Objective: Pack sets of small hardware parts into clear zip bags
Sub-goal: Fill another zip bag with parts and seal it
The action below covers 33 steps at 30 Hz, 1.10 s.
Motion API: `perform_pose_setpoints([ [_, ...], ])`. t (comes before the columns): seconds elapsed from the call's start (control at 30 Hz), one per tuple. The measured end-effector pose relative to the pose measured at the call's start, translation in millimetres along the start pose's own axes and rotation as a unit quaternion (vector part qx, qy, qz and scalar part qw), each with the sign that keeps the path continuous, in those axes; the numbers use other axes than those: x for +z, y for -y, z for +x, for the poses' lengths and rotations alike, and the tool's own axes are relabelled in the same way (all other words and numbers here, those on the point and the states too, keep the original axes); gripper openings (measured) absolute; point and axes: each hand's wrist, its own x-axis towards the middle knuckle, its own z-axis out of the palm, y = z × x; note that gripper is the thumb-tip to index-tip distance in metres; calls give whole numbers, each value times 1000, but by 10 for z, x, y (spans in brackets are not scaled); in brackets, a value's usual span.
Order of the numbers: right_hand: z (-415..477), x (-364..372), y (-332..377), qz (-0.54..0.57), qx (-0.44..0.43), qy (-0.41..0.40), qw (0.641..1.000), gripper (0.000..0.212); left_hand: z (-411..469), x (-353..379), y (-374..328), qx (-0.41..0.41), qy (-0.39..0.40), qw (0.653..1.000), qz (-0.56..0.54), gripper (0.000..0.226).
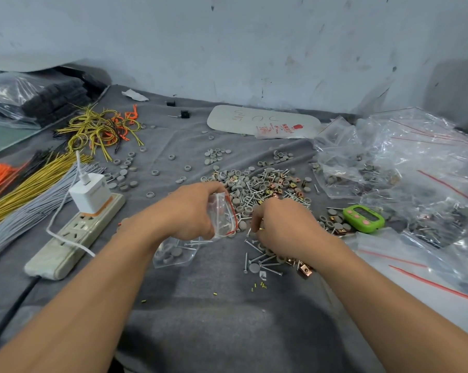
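My left hand grips a clear zip bag with a red seal line, its mouth held open toward the right. Grey caps and a few screws lie in the bag's lower part on the cloth. My right hand has its fingers curled, pinching screws right beside the bag's mouth. A heap of grey caps, silver screws and copper clips lies just beyond both hands. More screws and clips are scattered under my right wrist.
A power strip with a white charger lies at the left beside bundles of yellow, grey and orange wires. A green timer and a pile of clear bags fill the right. Grey cloth covers the table.
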Motion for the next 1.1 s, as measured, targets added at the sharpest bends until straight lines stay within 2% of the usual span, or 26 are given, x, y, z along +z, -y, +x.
perform_pose_setpoints([
  [0.27,-4,76,23,-77,-47,16,996,19,-2,4,-10,-2,7,1000,13,84],
  [0.43,-70,5,82,-63,-73,53,994,11,-8,11,-15,-3,3,1000,20,82],
  [0.6,-145,2,147,-109,-94,34,989,4,-3,12,-10,3,2,1000,24,82],
  [0.7,-166,-14,160,-119,-92,52,987,21,-13,12,-10,1,-1,1000,24,82],
  [0.77,-147,-37,146,-106,-93,43,989,14,-15,15,-3,2,3,1000,25,81],
  [0.83,-114,-86,107,-27,-60,40,997,13,-11,11,1,4,3,1000,28,80],
  [0.9,-71,-134,66,141,-26,28,989,15,-8,12,-11,3,1,999,32,79],
  [0.93,-53,-150,58,244,-21,7,969,16,-5,12,-19,3,1,999,32,79],
  [1.0,-18,-145,75,432,-17,-19,901,18,-4,12,-33,6,-1,1000,21,76],
  [1.07,5,-92,143,544,-24,-4,839,20,-8,7,-34,7,-1,1000,3,71],
  [1.1,12,-61,178,569,-32,9,821,21,-11,3,-33,9,0,1000,-5,69],
])
